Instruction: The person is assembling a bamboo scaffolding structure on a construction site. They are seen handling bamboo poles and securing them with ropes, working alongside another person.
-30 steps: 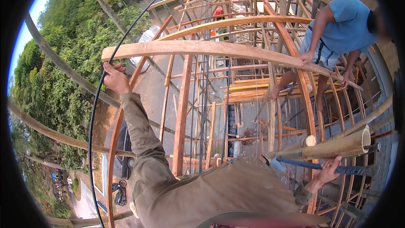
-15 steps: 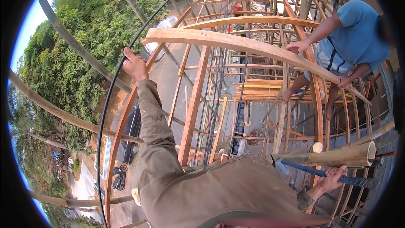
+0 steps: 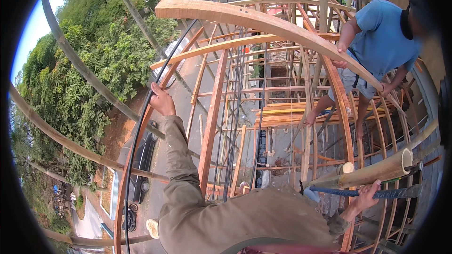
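High up in a timber frame, a worker in a brown shirt (image 3: 263,216) is leaning forward, the right hand (image 3: 365,197) closing around a blue bar (image 3: 398,192) just beside a thick bamboo pole (image 3: 376,168), whose open end is facing right and showing a hollow inside. The left hand (image 3: 163,99) is stretching out to a black cable (image 3: 135,146), its fingers curling at the line; whether they are gripping it or only touching it, one cannot tell. A reddish beam (image 3: 214,122) is standing to the right of the left arm. Across the frame, a co-worker in a blue shirt (image 3: 386,33) is holding a long plank (image 3: 263,22) with both hands toward its right end, while its left end is jutting out above the worker's left hand, apart from it. Stacked boards (image 3: 282,116) are lying lower down, near the co-worker's bare feet. Far below, a dark car (image 3: 142,162) is standing on the ground, and leafy trees (image 3: 89,61) are filling the left side.
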A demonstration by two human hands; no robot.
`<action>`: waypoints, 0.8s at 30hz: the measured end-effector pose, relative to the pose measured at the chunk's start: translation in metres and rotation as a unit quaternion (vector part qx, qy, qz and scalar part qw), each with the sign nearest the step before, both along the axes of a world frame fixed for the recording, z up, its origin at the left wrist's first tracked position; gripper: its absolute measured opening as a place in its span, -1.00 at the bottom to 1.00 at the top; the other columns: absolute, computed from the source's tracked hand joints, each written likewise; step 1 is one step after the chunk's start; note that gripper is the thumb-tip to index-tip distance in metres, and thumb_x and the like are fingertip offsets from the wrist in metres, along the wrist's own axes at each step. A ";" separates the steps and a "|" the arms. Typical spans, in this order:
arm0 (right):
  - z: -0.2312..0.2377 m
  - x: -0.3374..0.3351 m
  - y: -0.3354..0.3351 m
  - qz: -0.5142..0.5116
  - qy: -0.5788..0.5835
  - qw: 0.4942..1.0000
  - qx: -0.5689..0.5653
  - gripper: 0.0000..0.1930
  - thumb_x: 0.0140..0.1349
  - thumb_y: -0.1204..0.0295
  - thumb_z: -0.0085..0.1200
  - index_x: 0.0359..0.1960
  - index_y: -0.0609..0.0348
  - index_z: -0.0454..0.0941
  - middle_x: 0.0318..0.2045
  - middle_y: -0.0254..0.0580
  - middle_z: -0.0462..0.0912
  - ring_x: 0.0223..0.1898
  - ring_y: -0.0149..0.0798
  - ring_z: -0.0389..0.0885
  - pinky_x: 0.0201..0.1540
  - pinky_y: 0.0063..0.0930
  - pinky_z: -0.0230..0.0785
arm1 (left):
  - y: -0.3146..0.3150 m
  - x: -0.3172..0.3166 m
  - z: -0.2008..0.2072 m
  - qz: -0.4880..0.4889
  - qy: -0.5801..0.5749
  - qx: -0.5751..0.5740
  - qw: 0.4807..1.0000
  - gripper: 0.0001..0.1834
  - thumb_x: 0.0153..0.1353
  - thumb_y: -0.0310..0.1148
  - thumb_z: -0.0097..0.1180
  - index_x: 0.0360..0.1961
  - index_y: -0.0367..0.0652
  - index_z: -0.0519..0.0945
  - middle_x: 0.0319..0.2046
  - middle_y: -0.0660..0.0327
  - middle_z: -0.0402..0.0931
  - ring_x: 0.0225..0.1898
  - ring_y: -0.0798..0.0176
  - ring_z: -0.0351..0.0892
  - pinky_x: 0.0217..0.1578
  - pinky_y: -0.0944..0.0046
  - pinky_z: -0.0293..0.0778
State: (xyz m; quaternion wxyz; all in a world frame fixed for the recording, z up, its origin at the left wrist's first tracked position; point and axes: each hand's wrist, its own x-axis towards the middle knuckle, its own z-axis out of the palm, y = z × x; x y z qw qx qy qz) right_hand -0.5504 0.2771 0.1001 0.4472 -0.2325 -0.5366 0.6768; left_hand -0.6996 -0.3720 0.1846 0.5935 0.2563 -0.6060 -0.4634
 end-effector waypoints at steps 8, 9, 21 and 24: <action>-0.011 0.001 0.007 0.026 0.019 0.999 0.001 -0.65 0.43 0.29 0.00 -0.57 0.05 0.32 -0.73 -0.55 0.16 -0.72 -0.62 0.09 -0.67 -0.65 -0.06 | 0.047 0.000 -0.090 -0.029 -0.028 0.030 0.999 -0.40 0.42 0.07 -0.07 -0.54 -0.28 0.46 -0.79 0.33 0.23 -0.79 0.44 0.24 -0.75 0.37 0.17; -0.012 0.001 0.008 0.029 0.021 0.999 0.000 -0.65 0.43 0.29 0.00 -0.56 0.06 0.33 -0.73 -0.55 0.16 -0.72 -0.62 0.09 -0.67 -0.66 -0.06 | 0.055 -0.001 -0.103 -0.038 -0.030 0.065 0.997 -0.41 0.41 0.08 -0.06 -0.52 -0.28 0.47 -0.78 0.32 0.24 -0.79 0.44 0.25 -0.75 0.37 0.18; -0.019 -0.004 0.005 -0.024 0.009 0.999 0.036 -0.64 0.43 0.24 0.01 -0.52 0.05 0.25 -0.67 -0.53 0.17 -0.67 -0.62 0.08 -0.63 -0.65 -0.07 | 0.125 0.065 -0.241 -0.185 -0.227 0.303 0.907 -0.55 0.32 0.01 0.08 -0.33 -0.26 0.46 -0.64 0.24 0.41 -0.77 0.40 0.38 -0.83 0.40 0.23; -0.018 -0.006 0.002 -0.039 0.009 0.998 0.057 -0.66 0.43 0.25 0.00 -0.50 0.04 0.24 -0.67 -0.52 0.16 -0.68 -0.61 0.07 -0.63 -0.63 -0.06 | 0.158 0.080 -0.269 -0.231 -0.297 0.322 0.869 -0.64 0.31 -0.08 0.12 -0.32 -0.21 0.47 -0.62 0.24 0.44 -0.75 0.40 0.41 -0.83 0.40 0.22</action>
